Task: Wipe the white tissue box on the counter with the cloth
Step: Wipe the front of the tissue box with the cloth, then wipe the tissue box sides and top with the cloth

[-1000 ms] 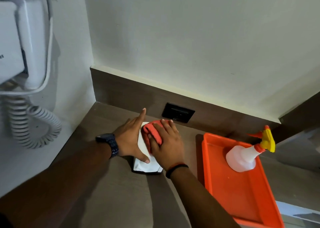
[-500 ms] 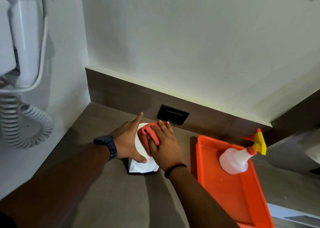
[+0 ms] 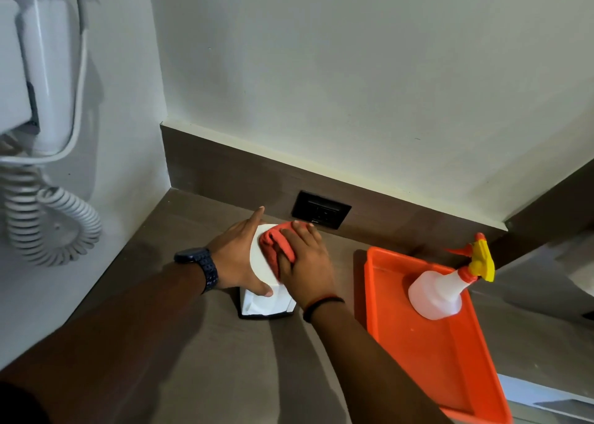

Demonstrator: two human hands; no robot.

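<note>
Orange-red cloth (image 3: 275,246), bunched into a wad, lies on top of the white tissue box (image 3: 262,266), which stands on the brown counter (image 3: 205,365) near the back corner, just in front of the dark wall socket (image 3: 320,209). The right hand (image 3: 305,263) lies flat over the cloth, fingers spread and pressing it down on the right part of the box top; it is not closed into a fist, more a palm laid over the fabric. The left hand (image 3: 239,259), with a dark watch (image 3: 201,266) at the wrist, is open and braced against the left side of the box, thumb hooked over the near top edge, steadying it. The two hands sit close together, with a strip of bare white box top showing between them. Judging from this, the wiping is under way and concerned with the top face; whether that face is finished cannot be told, since no dirt or wet trace is visible. The front face, visible below the thumb, and the sides under the hands seem yet to be covered. To the right, apart from the box, an orange tray (image 3: 450,375) holds a spray bottle (image 3: 440,290) with a yellow trigger, lying tilted and untouched.
</note>
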